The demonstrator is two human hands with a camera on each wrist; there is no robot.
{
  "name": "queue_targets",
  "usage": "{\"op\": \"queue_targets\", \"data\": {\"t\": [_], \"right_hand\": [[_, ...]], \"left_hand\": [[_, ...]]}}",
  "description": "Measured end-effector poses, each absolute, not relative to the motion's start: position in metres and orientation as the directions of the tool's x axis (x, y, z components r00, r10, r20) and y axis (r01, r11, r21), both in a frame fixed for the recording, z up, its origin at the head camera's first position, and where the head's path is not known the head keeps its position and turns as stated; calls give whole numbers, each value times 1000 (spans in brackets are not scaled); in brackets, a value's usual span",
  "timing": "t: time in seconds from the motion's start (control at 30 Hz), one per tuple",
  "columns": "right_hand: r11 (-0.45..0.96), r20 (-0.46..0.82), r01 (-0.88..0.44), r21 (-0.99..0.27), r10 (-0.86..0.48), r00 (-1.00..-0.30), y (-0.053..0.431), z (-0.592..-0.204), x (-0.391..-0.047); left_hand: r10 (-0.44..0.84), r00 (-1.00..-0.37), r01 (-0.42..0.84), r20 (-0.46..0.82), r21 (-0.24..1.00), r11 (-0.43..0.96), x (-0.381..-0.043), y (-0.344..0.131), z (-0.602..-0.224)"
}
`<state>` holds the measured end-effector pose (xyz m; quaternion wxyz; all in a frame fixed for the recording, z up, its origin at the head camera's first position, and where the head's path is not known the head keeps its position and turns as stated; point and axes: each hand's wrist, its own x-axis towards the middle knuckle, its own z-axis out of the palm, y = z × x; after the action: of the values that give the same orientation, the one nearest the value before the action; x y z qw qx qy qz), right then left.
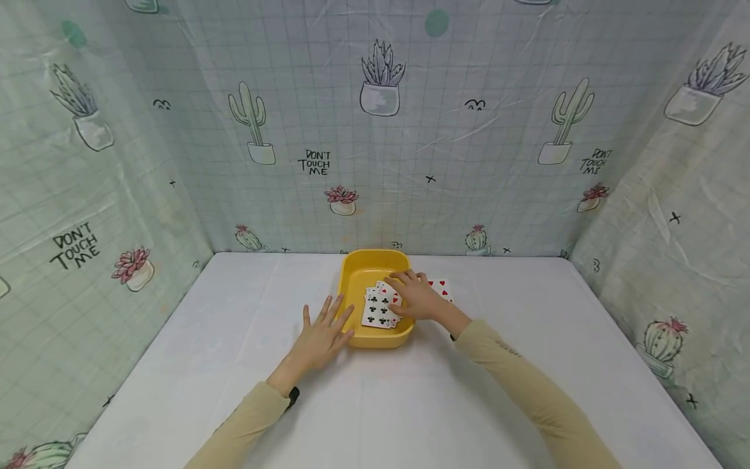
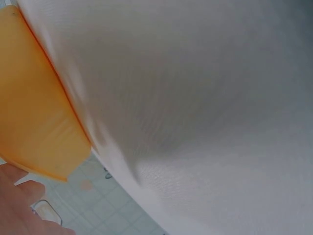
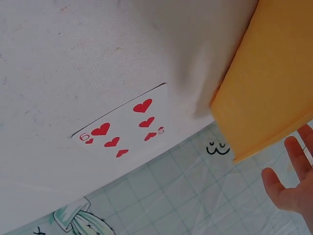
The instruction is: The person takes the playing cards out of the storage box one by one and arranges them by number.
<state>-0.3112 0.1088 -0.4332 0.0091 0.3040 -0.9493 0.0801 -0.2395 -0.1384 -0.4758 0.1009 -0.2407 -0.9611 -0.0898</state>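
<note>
A yellow tray (image 1: 375, 340) stands at the back middle of the white table, with several overlapping playing cards (image 1: 377, 310) lying face up inside; a black-club card is on top. My left hand (image 1: 319, 337) rests at the tray's left front rim, fingers spread. Over the right rim reaches my right hand (image 1: 417, 297), fingers loosely bent above the cards; I see no card pinched between them. It partly covers the pile. Outside the tray on the right lies a six of hearts (image 3: 120, 128), face up on the table.
The white table (image 1: 498, 365) ends at a hanging cloth (image 1: 457, 169) printed with potted cacti, which also walls off both sides. In the left wrist view, the yellow tray's outer wall (image 2: 39, 103) rises beside the tabletop.
</note>
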Motion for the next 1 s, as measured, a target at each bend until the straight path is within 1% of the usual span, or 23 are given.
{"op": "queue_targets", "data": {"t": [0.27,0.47,0.63,0.8,1.0], "right_hand": [[795,48,-591,-132,-591,-805,99,-436,-309],[790,-1,-608,-76,-610,-793,91,-442,-309],[801,-38,-596,-53,-598,-801,85,-451,-311],[801,-68,-599,16,-597,-800,82,-456,-313],[797,-68,-604,15,-602,-795,80,-451,-311]], "left_hand": [[445,-865,480,231,121,869,-238,-138,-474],[442,-866,477,233,121,870,-236,-139,-474],[448,-863,483,234,122,867,-235,-139,-473],[452,-863,483,224,109,869,-234,-138,-472],[449,-864,481,229,105,871,-235,-138,-472]]}}
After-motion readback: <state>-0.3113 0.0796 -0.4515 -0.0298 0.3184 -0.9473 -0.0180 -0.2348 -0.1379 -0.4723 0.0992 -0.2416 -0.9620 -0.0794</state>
